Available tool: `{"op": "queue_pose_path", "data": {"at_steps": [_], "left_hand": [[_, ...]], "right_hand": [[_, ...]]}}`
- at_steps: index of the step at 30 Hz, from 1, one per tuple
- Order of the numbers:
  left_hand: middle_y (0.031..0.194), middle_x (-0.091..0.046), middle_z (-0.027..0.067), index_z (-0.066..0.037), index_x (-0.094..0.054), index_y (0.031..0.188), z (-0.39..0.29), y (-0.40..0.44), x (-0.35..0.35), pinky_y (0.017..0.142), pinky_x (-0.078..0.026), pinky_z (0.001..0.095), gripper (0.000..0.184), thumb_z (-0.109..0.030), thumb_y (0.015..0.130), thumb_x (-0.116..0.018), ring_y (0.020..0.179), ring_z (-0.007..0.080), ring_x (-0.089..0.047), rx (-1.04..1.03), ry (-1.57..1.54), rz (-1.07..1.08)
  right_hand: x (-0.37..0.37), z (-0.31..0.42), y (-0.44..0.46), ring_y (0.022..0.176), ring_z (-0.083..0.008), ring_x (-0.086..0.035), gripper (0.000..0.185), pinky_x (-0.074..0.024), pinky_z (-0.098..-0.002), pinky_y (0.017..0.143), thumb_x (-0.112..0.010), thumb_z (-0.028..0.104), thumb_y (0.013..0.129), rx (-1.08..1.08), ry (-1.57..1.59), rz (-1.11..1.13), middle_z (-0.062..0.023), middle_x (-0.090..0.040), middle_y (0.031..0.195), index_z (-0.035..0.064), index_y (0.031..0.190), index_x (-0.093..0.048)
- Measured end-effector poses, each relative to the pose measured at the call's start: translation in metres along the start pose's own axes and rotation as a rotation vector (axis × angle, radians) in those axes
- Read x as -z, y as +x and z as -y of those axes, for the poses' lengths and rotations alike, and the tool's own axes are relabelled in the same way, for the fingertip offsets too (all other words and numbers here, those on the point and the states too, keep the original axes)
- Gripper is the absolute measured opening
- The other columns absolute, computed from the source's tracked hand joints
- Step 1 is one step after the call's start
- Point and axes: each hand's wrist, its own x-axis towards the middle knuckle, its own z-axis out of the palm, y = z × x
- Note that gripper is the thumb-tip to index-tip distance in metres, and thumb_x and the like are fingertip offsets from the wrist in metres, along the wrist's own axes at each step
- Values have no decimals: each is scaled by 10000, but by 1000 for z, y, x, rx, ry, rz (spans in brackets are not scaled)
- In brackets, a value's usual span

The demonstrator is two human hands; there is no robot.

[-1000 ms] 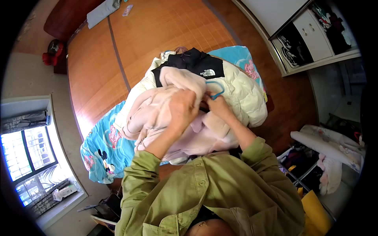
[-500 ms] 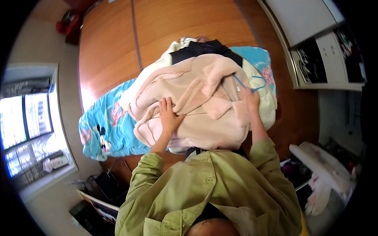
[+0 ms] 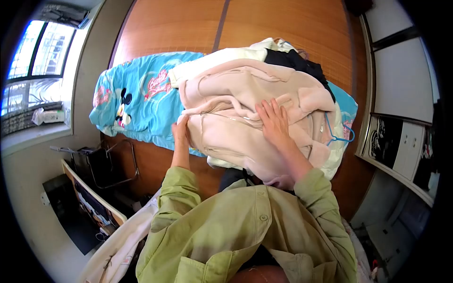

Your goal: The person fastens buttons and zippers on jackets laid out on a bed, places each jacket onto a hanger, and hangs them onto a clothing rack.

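Note:
A pale pink plush coat [image 3: 231, 137] lies spread and creased in front of me, with a blue clothes hanger [image 3: 340, 137] sticking out at its right end. My left hand [image 3: 180, 134] is at the coat's left edge, its fingers closed on the cloth and partly hidden by it. Flat on the middle of the coat rests my right hand [image 3: 275, 123], fingers stretched out. Beneath the coat are a cream garment [image 3: 217, 59] and a black garment [image 3: 297, 65].
A blue cartoon-print quilt [image 3: 146, 94] lies under the clothes on a wooden bed surface [image 3: 174, 23]. To the left are a window [image 3: 42, 52] and a metal-framed chair [image 3: 113, 162]. A white cabinet [image 3: 401, 70] with open shelves stands at right.
My left hand has moved from the coat's front onto its left edge. My right hand has left the hanger end and now lies mid-coat. The view has turned left.

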Motion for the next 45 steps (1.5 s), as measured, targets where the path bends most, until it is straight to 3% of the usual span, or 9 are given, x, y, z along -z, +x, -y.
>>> {"op": "queue_pose_path", "data": {"at_steps": [3, 9, 15, 21, 27, 32, 35, 39, 45], "left_hand": [[1024, -637, 106, 42, -541, 1150, 33, 16, 22, 734, -521, 325, 457, -142, 771, -717, 857, 193, -636, -41, -121, 333], [1092, -631, 113, 21, -539, 1189, 27, -56, 106, 799, -524, 317, 395, -73, 823, -653, 917, 189, -638, -88, -80, 559], [1150, -609, 85, -16, -492, 1259, 74, -67, 113, 869, -496, 335, 514, -147, 806, -696, 1001, 181, -608, 147, -228, 721], [1303, -507, 99, -40, -338, 1380, 59, -63, 99, 951, -460, 388, 605, -265, 886, -605, 1138, 243, -540, 444, -550, 736], [1251, -551, 129, -24, -426, 1306, 42, -94, 91, 940, -485, 406, 441, -119, 896, -560, 1101, 270, -575, 230, -441, 681], [1212, -556, 153, 14, -428, 1294, 37, -112, 91, 945, -486, 418, 550, 88, 752, -478, 1080, 288, -581, 252, -519, 656], [1216, -545, 152, 19, -414, 1301, 34, -121, 85, 942, -488, 418, 589, 93, 721, -484, 1092, 293, -570, 198, -519, 719], [1215, -540, 145, 29, -401, 1306, 21, -138, 74, 950, -482, 421, 634, 105, 684, -495, 1095, 292, -567, 172, -386, 635], [1220, -557, 135, 19, -410, 1307, 4, -135, 78, 945, -471, 396, 683, 123, 649, -559, 1119, 281, -557, 96, -164, 795]], "right_hand": [[-34, -19, 10, 1019, -294, -578, 347, -411, -438, 915, -526, 17, 723, -238, 35, 594, -123, -644, 1008, 99, 1046, -624], [62, -29, 10, 934, -348, -593, 270, -438, -409, 824, -523, 43, 732, -705, 231, 151, -157, -656, 958, 63, 979, -632], [18, -38, -44, 979, -344, -577, 356, -423, -412, 868, -559, 28, 711, -444, -142, 399, -156, -647, 930, 78, 1060, -608], [15, -15, -42, 959, -345, -568, 353, -426, -413, 846, -523, -40, 670, -428, 60, 112, -164, -622, 967, 49, 998, -619], [65, -11, 5, 880, -343, -532, 356, -390, -449, 800, -501, -59, 621, -208, -33, -310, -117, -588, 872, 53, 939, -616], [10, -17, -45, 1080, -359, -482, 540, -381, -421, 926, -586, 11, 687, -367, -102, -87, -192, -511, 1174, 25, 1215, -473], [18, 34, -52, 1027, -347, -512, 463, -404, -422, 871, -593, 11, 689, -242, -87, -259, -171, -547, 1091, 27, 1147, -521], [4, 108, -66, 852, -292, -568, 215, -434, -420, 741, -610, 70, 735, -86, 480, -56, -112, -588, 892, 29, 945, -588], [-19, 167, -33, 801, -329, -557, 129, -441, -443, 697, -572, 144, 805, -317, 551, 96, -136, -557, 794, 27, 839, -533]]}}
